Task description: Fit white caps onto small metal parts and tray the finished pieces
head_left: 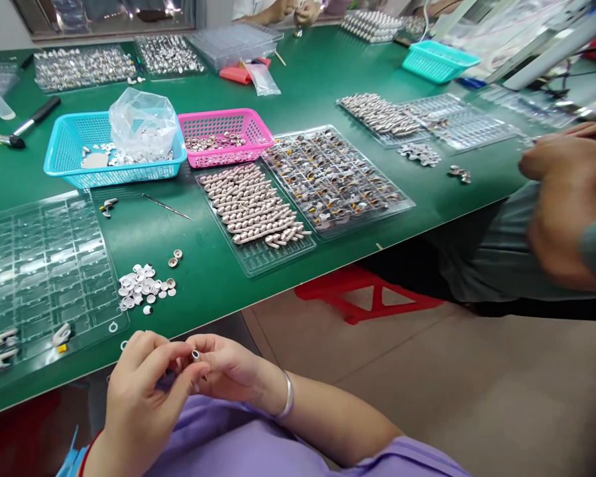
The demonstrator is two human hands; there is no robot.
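My left hand (138,387) and my right hand (228,368) meet just below the near edge of the green table (327,73), over my lap. Their fingertips pinch a small round part with a dark centre (195,354) between them. A silver bracelet (288,396) sits on my right wrist. The closest things on the table are a heap of small white and metal round caps (141,288) and a clear compartment tray (39,265) with a few white clip-like pieces at its near left corner.
A blue basket (63,152) holding a plastic bag, a pink basket (223,126), and trays of metal parts (252,205) (332,175) lie further back. A co-worker's hands (566,192) work at the right. A red stool (372,295) stands under the table.
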